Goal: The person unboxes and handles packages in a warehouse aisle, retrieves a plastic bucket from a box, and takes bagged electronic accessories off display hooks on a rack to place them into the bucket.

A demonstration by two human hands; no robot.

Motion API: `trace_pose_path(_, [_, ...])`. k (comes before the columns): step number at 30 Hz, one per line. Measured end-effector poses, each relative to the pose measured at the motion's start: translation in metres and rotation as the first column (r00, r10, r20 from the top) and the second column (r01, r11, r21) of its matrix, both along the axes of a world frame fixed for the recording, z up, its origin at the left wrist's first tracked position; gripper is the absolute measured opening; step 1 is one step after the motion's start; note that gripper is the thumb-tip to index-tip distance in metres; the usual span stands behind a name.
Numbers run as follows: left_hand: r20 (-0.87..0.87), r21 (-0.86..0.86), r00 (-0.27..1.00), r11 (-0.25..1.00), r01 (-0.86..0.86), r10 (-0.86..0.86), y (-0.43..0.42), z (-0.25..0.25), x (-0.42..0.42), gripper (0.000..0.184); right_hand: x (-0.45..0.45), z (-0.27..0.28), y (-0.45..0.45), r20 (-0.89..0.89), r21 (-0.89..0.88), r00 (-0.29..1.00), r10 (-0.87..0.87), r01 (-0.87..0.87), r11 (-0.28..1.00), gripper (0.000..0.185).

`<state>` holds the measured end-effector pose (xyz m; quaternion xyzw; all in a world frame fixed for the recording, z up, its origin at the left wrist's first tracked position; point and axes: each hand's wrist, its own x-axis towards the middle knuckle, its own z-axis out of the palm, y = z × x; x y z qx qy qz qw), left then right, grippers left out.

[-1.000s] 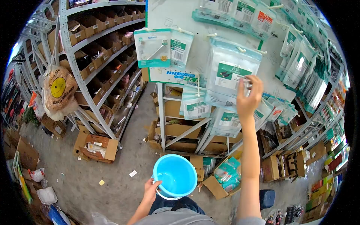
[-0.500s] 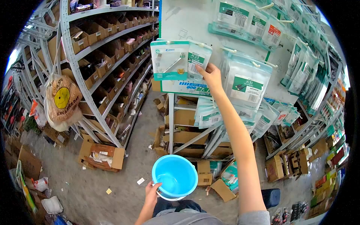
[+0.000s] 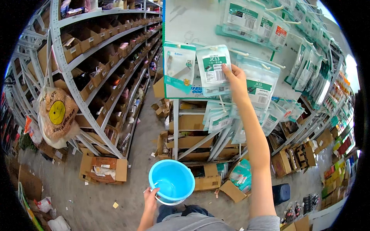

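The right hand point(image 3: 236, 81) pinched the JC13 packet point(image 3: 212, 69) by its right edge, thumb on the front; the fingertips behind it were hidden, and whether the packet hung on a hook could not be told. Just right of that hand, the JC33 packet point(image 3: 260, 86) was partly covered by the hand and forearm. Above the hand, the display board point(image 3: 192, 23) ran out of view at the top. Left of the held packet hung a clear packet point(image 3: 181, 61), its small print too blurred to read.

The left hand point(image 3: 151, 198) gripped the rim of the blue bucket point(image 3: 173, 173), thumb over the edge, its other fingers mostly out of sight. The visible inside of the bucket was bare. Right of the bucket, below the right hand, an open carton point(image 3: 233, 190) held teal packets point(image 3: 242, 175), partly blocked by the forearm. Left of the left hand, another carton point(image 3: 121, 169) contained whitish items, hard to identify.
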<state>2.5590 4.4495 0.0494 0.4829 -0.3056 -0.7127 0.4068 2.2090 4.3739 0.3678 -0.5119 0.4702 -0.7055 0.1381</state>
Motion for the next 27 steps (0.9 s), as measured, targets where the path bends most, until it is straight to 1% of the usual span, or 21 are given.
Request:
trace_pose_path(2, [0.011, 0.027, 0.999, 0.999, 0.030, -0.031, -0.003, 0.000, 0.000, 0.022, 0.000, 0.006, 0.007, -0.016, 0.022, 1.000, 0.002, -0.002, 1.000, 0.028])
trace_pose_path(5, [-0.018, 0.026, 0.999, 0.999, 0.041, -0.041, -0.006, 0.003, -0.002, 0.023, 0.008, 0.017, 0.020, 0.031, 0.091, 0.999, 0.027, -0.030, 0.995, 0.028])
trace_pose_path(9, [-0.041, 0.023, 0.997, 0.998, 0.064, -0.063, -0.010, -0.002, -0.004, 0.025, 0.015, 0.022, 0.031, 0.028, 0.105, 0.999, 0.021, -0.024, 0.994, 0.029])
trace_pose_path(11, [-0.042, 0.009, 0.998, 0.999, 0.042, -0.042, -0.009, 0.003, -0.007, 0.018, 0.015, 0.023, 0.035, 0.033, 0.102, 0.999, 0.025, -0.028, 0.994, 0.031])
trace_pose_path(14, [-0.036, 0.020, 0.999, 0.999, 0.037, -0.036, -0.008, 0.011, -0.011, 0.018, 0.015, 0.022, 0.039, 0.021, 0.098, 1.000, 0.006, -0.008, 0.995, 0.031])
trace_pose_path(18, [-0.052, 0.022, 0.998, 0.999, 0.042, -0.041, -0.007, 0.002, -0.011, 0.018, 0.014, 0.022, 0.041, 0.020, 0.113, 1.000, 0.020, -0.022, 0.993, 0.030])
trace_pose_path(19, [-0.048, 0.026, 0.998, 0.999, 0.045, -0.044, -0.008, -0.002, -0.010, 0.018, 0.011, 0.022, 0.042, 0.148, 0.100, 0.982, 0.119, -0.135, 0.986, 0.028])
trace_pose_path(20, [-0.045, 0.028, 0.998, 0.999, 0.046, -0.045, -0.009, -0.006, -0.010, 0.019, 0.010, 0.023, 0.042, 0.270, 0.071, 0.938, 0.218, -0.245, 0.967, 0.027])
trace_pose_path(21, [-0.045, 0.025, 0.998, 0.999, 0.042, -0.041, -0.009, -0.008, -0.009, 0.019, 0.015, 0.026, 0.043, 0.437, 0.024, 0.861, 0.259, -0.299, 0.954, 0.025])
trace_pose_path(22, [-0.061, 0.031, 0.996, 0.998, 0.061, -0.059, -0.010, -0.009, -0.008, 0.021, 0.017, 0.029, 0.045, 0.436, 0.022, 0.861, 0.263, -0.303, 0.953, 0.025])
trace_pose_path(24, [-0.079, 0.036, 0.994, 0.996, 0.079, -0.076, -0.010, -0.010, -0.009, 0.024, 0.020, 0.034, 0.048, 0.259, 0.026, 0.945, 0.198, -0.212, 0.977, 0.024])
trace_pose_path(26, [-0.058, 0.060, 0.997, 0.996, 0.059, -0.056, -0.009, -0.010, -0.010, 0.023, 0.028, 0.039, 0.053, 0.244, 0.018, 0.945, 0.219, -0.230, 0.973, 0.024])
trace_pose_path(27, [-0.058, 0.061, 0.997, 0.996, 0.058, -0.055, -0.009, -0.012, -0.010, 0.023, 0.031, 0.040, 0.054, 0.180, -0.034, 0.964, 0.194, -0.191, 0.981, 0.024])
